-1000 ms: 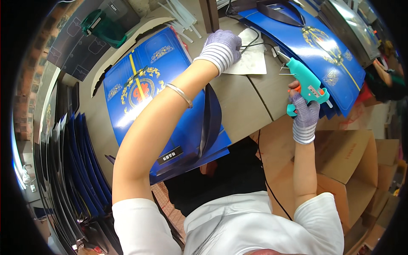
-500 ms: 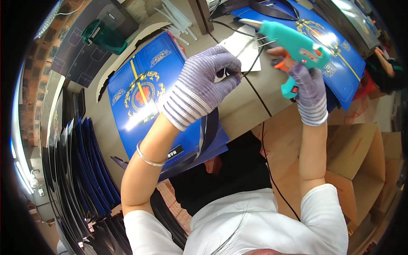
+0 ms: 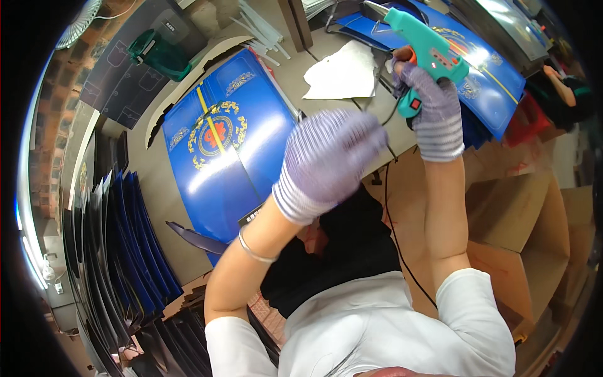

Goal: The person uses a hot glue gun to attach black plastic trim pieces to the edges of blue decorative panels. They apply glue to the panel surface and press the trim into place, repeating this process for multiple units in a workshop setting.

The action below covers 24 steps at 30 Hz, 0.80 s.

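Care with the black cord (image 3: 384, 120) matters: right hand (image 3: 433, 113) clamps the teal glue gun (image 3: 422, 47), nozzle at eleven o'clock, while left hand (image 3: 326, 160) looks loosely curled, grip unclear, above the blue printed box sheet (image 3: 223, 147).

We see our right hand (image 3: 432, 112), gloved, gripping a teal glue gun (image 3: 422, 45) raised over the table (image 3: 352, 135), nozzle pointing up and left. Our left hand (image 3: 326, 160), also gloved, hangs blurred above the table edge; what it holds, if anything, we cannot tell. A blue printed sheet (image 3: 223, 147) lies flat on the table, white paper (image 3: 342, 72) beyond it, glue sticks (image 3: 260, 28) near the far edge. Dark sheets (image 3: 119, 245) stand stacked at left.
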Available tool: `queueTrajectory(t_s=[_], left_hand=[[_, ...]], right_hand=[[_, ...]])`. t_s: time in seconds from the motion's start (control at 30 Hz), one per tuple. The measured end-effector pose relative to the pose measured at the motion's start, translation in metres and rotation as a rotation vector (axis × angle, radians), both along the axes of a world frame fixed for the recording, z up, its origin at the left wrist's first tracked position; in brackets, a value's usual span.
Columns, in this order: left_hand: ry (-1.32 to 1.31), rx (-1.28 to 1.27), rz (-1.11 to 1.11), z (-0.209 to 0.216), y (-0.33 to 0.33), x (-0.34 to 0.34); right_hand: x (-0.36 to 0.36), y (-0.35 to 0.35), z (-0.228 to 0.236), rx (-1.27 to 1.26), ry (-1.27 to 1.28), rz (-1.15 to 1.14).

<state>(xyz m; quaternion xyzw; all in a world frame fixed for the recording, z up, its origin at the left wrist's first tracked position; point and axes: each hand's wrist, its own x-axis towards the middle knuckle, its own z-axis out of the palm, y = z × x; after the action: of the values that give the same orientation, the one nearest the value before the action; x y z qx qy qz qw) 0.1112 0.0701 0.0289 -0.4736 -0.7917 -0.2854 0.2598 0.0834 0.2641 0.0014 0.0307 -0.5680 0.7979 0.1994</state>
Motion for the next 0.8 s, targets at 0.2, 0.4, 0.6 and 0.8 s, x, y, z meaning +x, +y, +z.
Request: queueTrajectory(t_s=[0.2, 0.4, 0.6, 0.8], left_hand=[[-0.3, -0.028, -0.153, -0.028, 0.013, 0.075], [-0.587, -0.087, 0.006, -0.081, 0.036, 0.097], [-0.425, 0.088, 0.082, -0.056, 0.033, 0.063], [-1.281, 0.582, -0.008, -0.016, 0.05, 0.009]], right_hand=[[-0.017, 0.034, 0.007, 0.029, -0.027, -0.023], [-0.009, 0.045, 0.02, 0.089, 0.015, -0.024], [0.004, 0.054, 0.033, 0.186, 0.046, -0.039], [0.014, 0.043, 0.033, 0.149, 0.057, -0.045]])
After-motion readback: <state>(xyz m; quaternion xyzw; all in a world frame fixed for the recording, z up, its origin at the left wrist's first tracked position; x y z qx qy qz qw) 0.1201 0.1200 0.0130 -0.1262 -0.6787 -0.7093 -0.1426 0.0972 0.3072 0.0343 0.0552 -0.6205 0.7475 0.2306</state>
